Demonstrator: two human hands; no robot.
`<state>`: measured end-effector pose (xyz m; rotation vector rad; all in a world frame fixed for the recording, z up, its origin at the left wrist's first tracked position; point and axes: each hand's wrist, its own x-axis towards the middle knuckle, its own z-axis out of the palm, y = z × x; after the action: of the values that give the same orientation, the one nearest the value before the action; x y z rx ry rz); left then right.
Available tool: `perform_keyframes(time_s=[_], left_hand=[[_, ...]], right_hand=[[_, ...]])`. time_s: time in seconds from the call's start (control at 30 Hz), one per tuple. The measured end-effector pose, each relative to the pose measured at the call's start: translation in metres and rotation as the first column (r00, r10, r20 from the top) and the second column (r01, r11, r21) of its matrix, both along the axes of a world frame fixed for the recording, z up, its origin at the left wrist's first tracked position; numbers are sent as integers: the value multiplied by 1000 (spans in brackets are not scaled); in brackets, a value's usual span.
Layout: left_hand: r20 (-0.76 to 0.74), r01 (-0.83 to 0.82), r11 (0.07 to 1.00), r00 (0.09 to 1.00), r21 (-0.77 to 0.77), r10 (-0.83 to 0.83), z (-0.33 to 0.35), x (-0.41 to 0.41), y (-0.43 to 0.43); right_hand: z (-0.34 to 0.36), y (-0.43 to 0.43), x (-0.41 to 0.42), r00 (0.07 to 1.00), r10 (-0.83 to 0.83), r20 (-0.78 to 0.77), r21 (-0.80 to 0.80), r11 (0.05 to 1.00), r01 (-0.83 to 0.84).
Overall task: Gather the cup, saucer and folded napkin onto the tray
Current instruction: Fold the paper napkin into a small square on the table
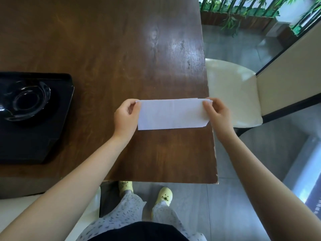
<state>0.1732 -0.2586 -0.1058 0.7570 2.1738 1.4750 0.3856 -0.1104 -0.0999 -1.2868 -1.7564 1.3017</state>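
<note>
A white napkin [172, 114], folded into a long rectangle, lies near the right edge of the brown wooden table [107, 49]. My left hand [126, 117] pinches its upper left corner, and my right hand [217, 113] pinches its upper right corner. A black tray [31, 136] sits at the table's left side, partly cut off by the frame edge. On the tray rests a clear glass saucer [27, 101]. No cup is visible.
A cream chair [232, 91] stands just past the table's right edge. Another pale seat [34, 206] is at the near left. Grey tiled floor and planters with green bamboo [243, 13] lie beyond. My feet in yellow clogs stand below the table's front edge.
</note>
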Motion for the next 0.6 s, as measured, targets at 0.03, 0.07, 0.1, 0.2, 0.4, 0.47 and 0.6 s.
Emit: perform_keyframes(time_s=[0.03, 0.07, 0.1, 0.2, 0.4, 0.47, 0.6], left_hand=[[15, -31, 999, 999, -22, 31, -4, -3, 8], [24, -62, 997, 998, -49, 63, -9, -5, 14], [20, -90, 993, 996, -74, 92, -14, -6, 20], [-62, -123, 982, 991, -145, 115, -24, -9, 30], [-298, -128, 934, 954, -333, 24, -33, -11, 38], [-338, -136, 922, 941, -363, 6, -32, -9, 38], [-553, -172, 915, 831, -364, -64, -28, -3, 39]], right_hand=[[-5, 5, -9, 999, -33, 14, 7, 999, 33], [-10, 9, -17, 997, -61, 41, 17, 998, 61], [-15, 13, -24, 993, -88, 78, 33, 996, 85], [-29, 20, -39, 965, -163, 204, 101, 984, 145], [-44, 21, -51, 851, -239, 468, 319, 943, 90], [-45, 20, -54, 798, -270, 538, 371, 926, 63], [-37, 7, -69, 751, -248, 612, 458, 885, -82]])
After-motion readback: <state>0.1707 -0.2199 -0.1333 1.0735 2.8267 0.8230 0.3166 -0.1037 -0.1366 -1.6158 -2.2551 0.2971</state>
